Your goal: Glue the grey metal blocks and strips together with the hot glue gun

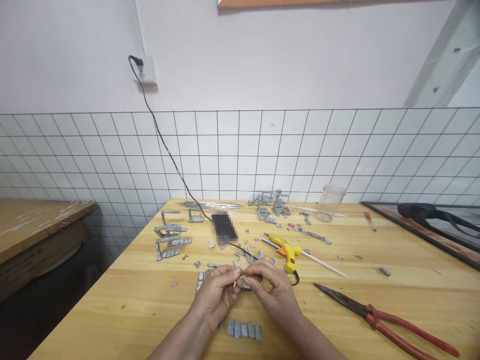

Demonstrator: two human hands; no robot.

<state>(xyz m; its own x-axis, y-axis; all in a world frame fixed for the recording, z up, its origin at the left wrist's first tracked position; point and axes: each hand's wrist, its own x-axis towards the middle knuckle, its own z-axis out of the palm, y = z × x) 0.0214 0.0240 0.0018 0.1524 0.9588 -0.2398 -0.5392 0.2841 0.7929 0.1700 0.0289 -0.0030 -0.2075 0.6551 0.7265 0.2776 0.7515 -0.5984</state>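
Observation:
My left hand (219,287) is closed in a pinch near the table's front, with a small, thin metallic piece (235,283) at its fingertips. Close beside it, my right hand (272,287) pinches something small too, its fingertips almost meeting those of the left; what it grips is too small to make out. A round object lies behind the fingers, mostly hidden. Below the hands rests a strip of joined grey pieces (245,330) on the wooden table (123,310). Another grey strip (200,282) shows just left of my left hand.
A yellow glue gun (288,251) lies beyond my right hand, with a white stick (326,264) beside it. Red-handled pliers (375,316) are at the right. Grey stepped assemblies (170,241), a pixelated dark block (224,227) and a clear cup (330,202) stand farther back.

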